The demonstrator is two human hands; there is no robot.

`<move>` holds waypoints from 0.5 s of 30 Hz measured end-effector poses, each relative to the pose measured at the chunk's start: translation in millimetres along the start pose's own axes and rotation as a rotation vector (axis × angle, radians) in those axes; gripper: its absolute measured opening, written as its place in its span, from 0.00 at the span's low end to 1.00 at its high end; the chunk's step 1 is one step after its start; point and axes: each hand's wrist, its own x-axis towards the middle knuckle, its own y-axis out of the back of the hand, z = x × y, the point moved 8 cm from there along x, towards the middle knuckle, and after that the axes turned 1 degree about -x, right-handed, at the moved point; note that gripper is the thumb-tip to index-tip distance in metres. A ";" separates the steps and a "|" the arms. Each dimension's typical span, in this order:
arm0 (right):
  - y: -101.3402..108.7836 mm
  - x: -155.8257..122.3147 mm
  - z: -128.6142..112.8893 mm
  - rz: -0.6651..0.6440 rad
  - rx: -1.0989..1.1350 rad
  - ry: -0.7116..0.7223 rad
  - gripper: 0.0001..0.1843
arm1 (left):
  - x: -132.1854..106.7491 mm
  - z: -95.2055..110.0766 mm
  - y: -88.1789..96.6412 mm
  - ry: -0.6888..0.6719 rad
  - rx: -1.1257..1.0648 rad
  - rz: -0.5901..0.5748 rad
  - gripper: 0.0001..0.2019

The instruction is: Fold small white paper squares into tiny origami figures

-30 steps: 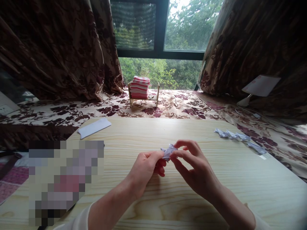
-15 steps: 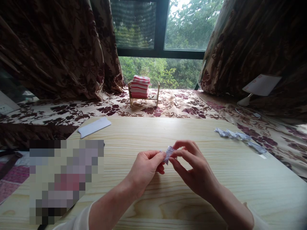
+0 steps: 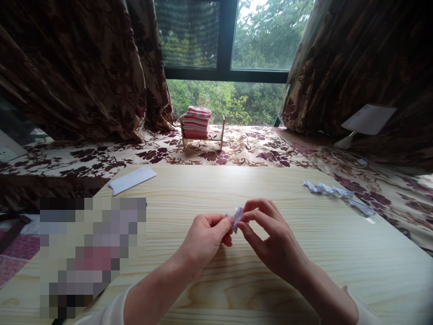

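A small folded piece of pale paper (image 3: pixel 238 216) is held just above the middle of the wooden table (image 3: pixel 216 289). My left hand (image 3: pixel 206 237) pinches its left side between thumb and fingers. On the other side, my right hand (image 3: pixel 269 225) has its thumb and fingertips closed against the paper's right edge. The fingers hide part of the folds. Several similar folded paper pieces (image 3: pixel 328 189) lie in a row at the table's right edge. At the back left rests a flat white paper strip or stack (image 3: pixel 133 179).
A blurred-out patch (image 3: pixel 93 257) covers something on the table's left. Past the table, a small wooden rack (image 3: pixel 222 133) holds folded red-and-white striped cloths (image 3: pixel 196 123) on a floral cover (image 3: pixel 257 144). A white lamp (image 3: pixel 368 119) with a cord stands at the right.
Almost nothing differs. Both hands keep their hold on the folded paper, which has shifted or tilted very slightly.
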 end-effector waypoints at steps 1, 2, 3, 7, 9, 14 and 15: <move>-0.5 -0.1 0.5 -0.003 0.001 -0.005 0.04 | -0.3 0.4 -0.3 -0.002 0.008 -0.001 0.17; -0.8 -0.2 1.0 -0.005 0.002 -0.011 0.04 | -0.6 0.9 -0.5 -0.004 0.016 -0.002 0.17; -1.0 -0.3 1.7 -0.005 0.001 -0.017 0.04 | -0.9 1.5 -0.9 -0.006 0.026 -0.006 0.17; -0.7 -0.5 4.4 0.001 -0.003 -0.032 0.04 | -1.9 3.1 -2.4 -0.019 0.062 -0.012 0.14; -0.2 -0.6 5.9 0.009 -0.002 -0.038 0.04 | -1.9 2.9 -1.6 -0.022 0.072 0.007 0.14; 0.8 -1.6 16.7 0.030 0.010 -0.125 0.03 | -1.6 0.8 0.6 -0.024 0.059 0.058 0.13; 1.4 -2.0 19.4 0.038 0.013 -0.149 0.04 | -1.7 0.5 1.1 -0.022 0.064 0.067 0.13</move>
